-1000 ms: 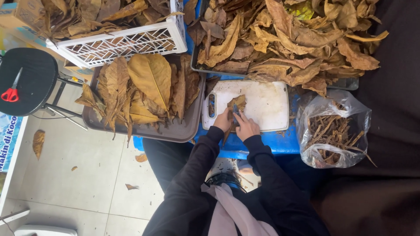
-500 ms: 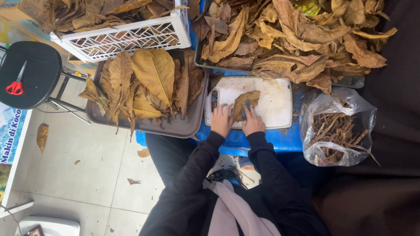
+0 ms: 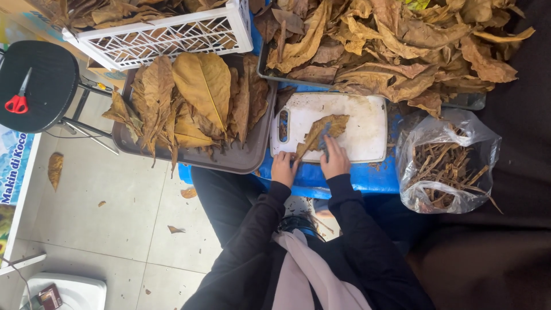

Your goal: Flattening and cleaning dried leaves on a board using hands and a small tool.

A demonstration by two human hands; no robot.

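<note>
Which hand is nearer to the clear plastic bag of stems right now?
Right. The right hand rests on the leaf on the white cutting board, on the side toward the plastic bag; the left hand sits at the board's near-left edge, farther away.

A dry brown leaf [image 3: 319, 133] lies flat on a white cutting board [image 3: 356, 117], running slantwise from the board's near left edge up toward its middle; its surface is crinkled and its edges curl; the board is stained, with a handle slot at its left end, resting on a blue surface.
</note>
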